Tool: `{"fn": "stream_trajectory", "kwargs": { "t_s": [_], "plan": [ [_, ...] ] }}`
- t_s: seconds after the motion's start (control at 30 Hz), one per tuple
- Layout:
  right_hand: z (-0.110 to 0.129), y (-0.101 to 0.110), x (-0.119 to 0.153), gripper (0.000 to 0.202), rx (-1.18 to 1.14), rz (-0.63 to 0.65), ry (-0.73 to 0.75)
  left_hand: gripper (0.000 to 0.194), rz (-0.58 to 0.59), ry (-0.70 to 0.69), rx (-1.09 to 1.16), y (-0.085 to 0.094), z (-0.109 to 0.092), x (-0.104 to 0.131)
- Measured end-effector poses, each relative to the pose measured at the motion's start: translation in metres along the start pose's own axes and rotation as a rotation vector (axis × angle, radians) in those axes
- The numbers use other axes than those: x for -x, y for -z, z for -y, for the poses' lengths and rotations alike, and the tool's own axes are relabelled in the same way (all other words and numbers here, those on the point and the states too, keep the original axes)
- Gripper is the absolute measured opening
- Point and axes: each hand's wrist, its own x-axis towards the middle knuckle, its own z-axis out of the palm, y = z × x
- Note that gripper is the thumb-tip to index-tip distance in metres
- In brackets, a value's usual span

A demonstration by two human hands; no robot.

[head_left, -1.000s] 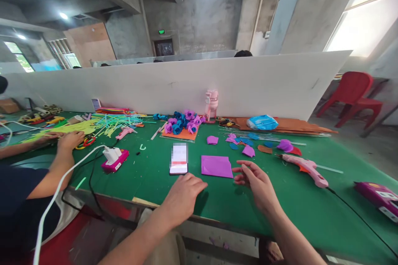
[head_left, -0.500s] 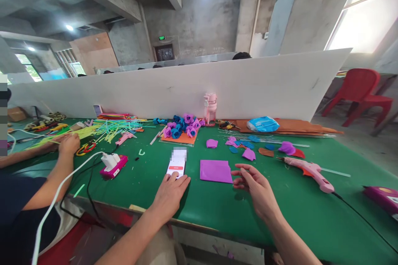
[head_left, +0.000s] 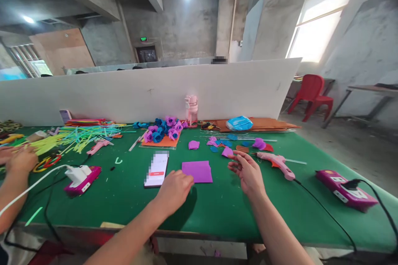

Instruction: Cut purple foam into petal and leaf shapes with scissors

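Head view: Near the surface's front edge, a left hand, grip impossible to tell, meets purple paper; the right hand, grip loosely parted, is beside a purple cutout.

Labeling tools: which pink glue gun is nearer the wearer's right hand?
The pink glue gun just right of the right hand; the other glue gun lies well left of the flower pile.

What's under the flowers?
An orange sheet: its near edge sticks out in front of the purple and blue flowers. They cover its middle, and whatever lies directly beneath it can't be seen.
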Motion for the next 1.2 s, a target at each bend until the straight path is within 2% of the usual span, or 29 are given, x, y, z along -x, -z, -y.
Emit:
{"fn": "stream_trajectory", "kwargs": {
  "t_s": [0.13, 0.27, 0.33, 0.43, 0.53, 0.7, 0.8, 0.87, 0.97, 1.03, 1.2],
  "plan": [
    [-0.005, -0.003, -0.008, 0.027, 0.014, 0.023, -0.047, 0.027, 0.054, 0.082, 0.003, -0.002, 0.021, -0.054],
    [-0.012, -0.008, -0.006, 0.023, 0.038, 0.072, -0.077, 0.033, 0.154, 0.141, 0.013, -0.011, 0.034, -0.083],
    [-0.013, -0.01, -0.003, 0.023, 0.062, 0.12, -0.095, 0.034, 0.196, 0.158, 0.031, -0.015, 0.035, -0.086],
    [-0.01, -0.007, 0.0, 0.025, 0.082, 0.147, -0.063, 0.022, 0.233, 0.139, 0.083, -0.015, 0.033, -0.083],
    [0.001, 0.003, -0.002, 0.025, 0.04, 0.058, 0.01, 0.012, 0.24, 0.072, 0.159, -0.006, 0.025, -0.079],
    [0.02, 0.025, -0.008, 0.024, -0.067, -0.058, 0.048, 0.017, 0.274, -0.021, 0.3, 0.009, 0.006, -0.072],
    [0.022, 0.031, -0.007, 0.024, -0.061, -0.08, 0.051, 0.033, 0.095, 0.053, 0.241, 0.006, -0.003, -0.067],
    [0.023, 0.034, -0.011, 0.026, -0.024, -0.091, 0.084, 0.031, -0.045, 0.066, 0.155, 0.001, -0.009, -0.062],
    [0.026, 0.036, -0.029, 0.027, 0.223, -0.112, 0.225, 0.022, -0.102, -0.008, 0.114, -0.009, -0.019, -0.055],
    [0.028, 0.035, -0.05, 0.025, 0.638, -0.089, 0.316, 0.02, -0.095, -0.063, 0.123, -0.015, -0.025, -0.051],
    [0.02, 0.016, -0.104, 0.003, 1.126, 0.095, 0.247, 0.023, -0.09, -0.131, 0.102, -0.031, -0.028, -0.048]
  ]
}}
